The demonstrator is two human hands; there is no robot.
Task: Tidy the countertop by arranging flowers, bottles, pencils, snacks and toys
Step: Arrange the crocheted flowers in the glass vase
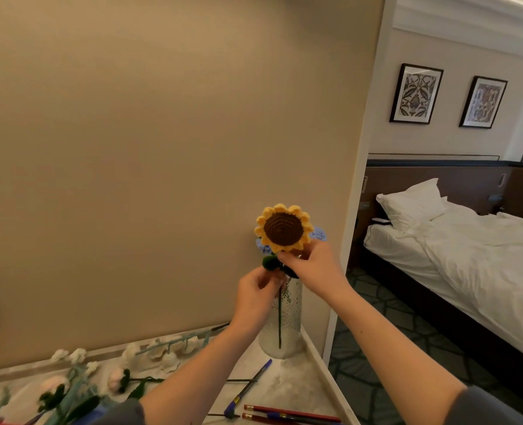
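Note:
A crocheted sunflower point(284, 228) with a yellow rim and brown centre stands in a textured glass vase point(284, 326) at the countertop's far right corner. Its dark green stem runs down inside the vase. My left hand point(255, 297) pinches the stem just below the green leaves point(271, 262). My right hand point(312, 268) pinches the flower right under its head. Pale blue crocheted flowers point(319, 234) peek out behind the sunflower. On the marble countertop point(288, 384) lie white and pink crocheted flowers point(162, 354) and several pencils point(288, 415).
A beige wall rises directly behind the vase. The countertop's right edge point(324, 372) drops off beside the vase, with patterned carpet below. A blue pen point(248, 388) lies near the vase. A white bed point(468, 250) stands to the right.

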